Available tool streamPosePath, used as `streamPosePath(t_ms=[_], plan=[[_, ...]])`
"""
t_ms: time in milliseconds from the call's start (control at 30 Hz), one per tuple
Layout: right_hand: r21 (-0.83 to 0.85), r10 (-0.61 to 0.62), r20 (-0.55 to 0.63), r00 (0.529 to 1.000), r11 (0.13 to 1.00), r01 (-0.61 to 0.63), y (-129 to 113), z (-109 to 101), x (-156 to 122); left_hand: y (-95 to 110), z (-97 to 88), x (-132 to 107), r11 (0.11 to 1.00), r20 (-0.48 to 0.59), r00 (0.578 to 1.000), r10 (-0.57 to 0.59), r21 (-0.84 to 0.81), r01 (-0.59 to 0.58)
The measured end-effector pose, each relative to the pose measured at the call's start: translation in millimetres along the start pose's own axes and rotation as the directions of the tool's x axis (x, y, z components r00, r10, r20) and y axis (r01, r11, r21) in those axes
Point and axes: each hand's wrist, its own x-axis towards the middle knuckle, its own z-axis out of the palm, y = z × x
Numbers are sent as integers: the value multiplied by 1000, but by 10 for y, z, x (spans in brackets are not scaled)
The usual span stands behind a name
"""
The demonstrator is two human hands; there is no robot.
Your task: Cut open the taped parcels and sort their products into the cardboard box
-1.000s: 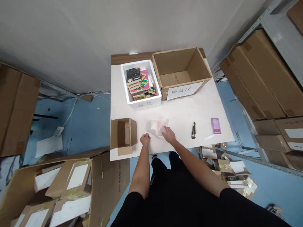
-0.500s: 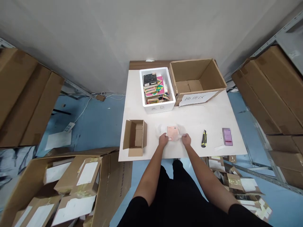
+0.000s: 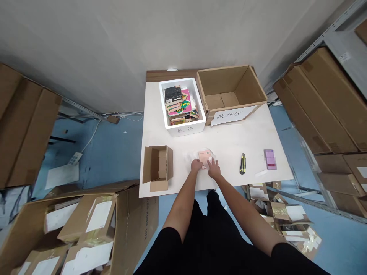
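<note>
A small pink flat packet [image 3: 204,156] lies on the white board tabletop [image 3: 229,141], with thin clear plastic wrap [image 3: 191,157] crumpled around it. My left hand [image 3: 196,165] grips its lower left side. My right hand [image 3: 213,169] presses on its lower right corner, fingers over the plastic, and hides part of the packet. The two hands nearly touch. A yellow-and-black utility knife [image 3: 242,163] lies to the right of my right hand, and a small open cardboard box [image 3: 157,168] stands to the left of my left hand.
A white foam box [image 3: 183,129] packed with books and a large open cardboard box [image 3: 229,89] with a paper label stand at the table's far side. A blurred purple item [image 3: 270,159] lies at the right. Cardboard cartons sit on shelves and the blue floor on both sides.
My hands have moved closer together over the pink packet, and the right hand now lies on its corner. The plastic wrap is bunched nearer the packet. The view has shifted slightly.
</note>
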Motion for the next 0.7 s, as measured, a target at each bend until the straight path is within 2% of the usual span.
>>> streamPosePath(t_ms=[167, 300, 400, 500, 600, 700], plan=[[14, -4, 44, 999, 1000, 3, 195, -12, 26, 124, 56, -32, 999, 44, 999, -11, -32, 12], [19, -63, 72, 995, 998, 62, 381, -245, 40, 241, -44, -221, 999, -62, 998, 23, -47, -26], [45, -116, 42, 992, 992, 114, 560, -508, 16, 295, -302, -369, 994, -196, 980, 34, -94, -54], [163, -167, -133, 977, 969, 188, 631, -782, -50, 357, -648, -504, 953, -291, 950, 113, -239, -186], [383, -165, -287, 944, 883, 271, 444, -1063, -110, 480, -974, -682, 830, -253, 935, 249, -442, -340], [658, -153, -292, 944, 684, 315, 78, -1400, -152, 664, -1239, -917, 700, -167, 917, 363, -601, -386]])
